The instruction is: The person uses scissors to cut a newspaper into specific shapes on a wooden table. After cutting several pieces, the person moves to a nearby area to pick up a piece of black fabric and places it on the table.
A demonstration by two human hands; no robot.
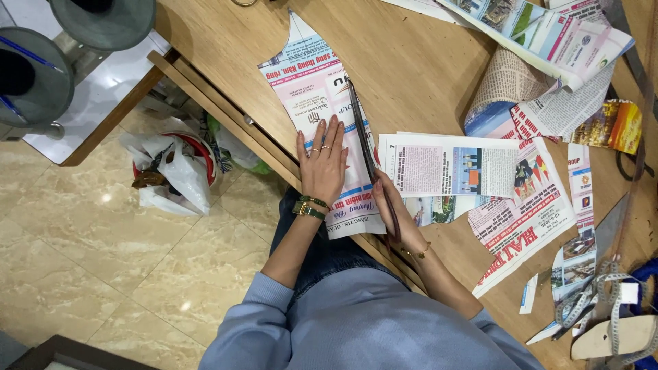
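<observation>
My left hand (pixel 322 161) lies flat, fingers spread, on a cut newspaper piece (pixel 312 89) with a curved top edge, pressing it to the wooden table (pixel 411 75). My right hand (pixel 389 205) grips the near end of a long dark curved ruler (pixel 362 130) that lies along the paper's right edge. The ruler runs away from me toward the table's middle. I wear a bracelet and a watch on the left wrist, a thin bracelet on the right.
More newspaper sheets (pixel 466 168) and cut scraps (pixel 548 41) cover the table to the right. A measuring tape (pixel 596 294) and scissors (pixel 627 164) lie at the right edge. A bin with plastic bags (pixel 175 171) stands on the tiled floor, left.
</observation>
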